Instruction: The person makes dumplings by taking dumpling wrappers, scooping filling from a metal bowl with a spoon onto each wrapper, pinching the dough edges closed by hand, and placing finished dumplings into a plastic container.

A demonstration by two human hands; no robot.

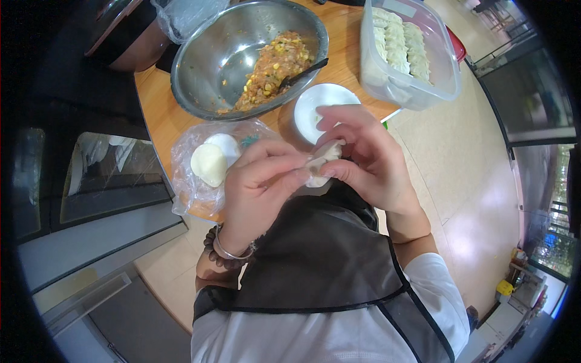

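A partly pleated dumpling (pixel 323 159) is held between both hands above the table's near edge. My left hand (pixel 268 181) pinches its left side with thumb and fingers; my right hand (pixel 372 159) grips its right edge, thumb below and fingers above. Left of my left hand, round dumpling wrappers (pixel 209 164) lie on a clear plastic bag (pixel 186 195). Just beyond my right hand is a white bowl (pixel 313 102), partly hidden by the fingers. Behind it, a large steel bowl (pixel 204 59) holds minced filling (pixel 272 68) with corn, and a black utensil (pixel 304 73) rests in it.
At the far right corner of the wooden table (pixel 345 54), a clear plastic container (pixel 442 86) holds rows of dumplings (pixel 397 45). A crumpled plastic bag (pixel 186 18) and a dark pot (pixel 136 45) are at the far left. A dark glass-fronted cabinet (pixel 109 177) stands left of the table.
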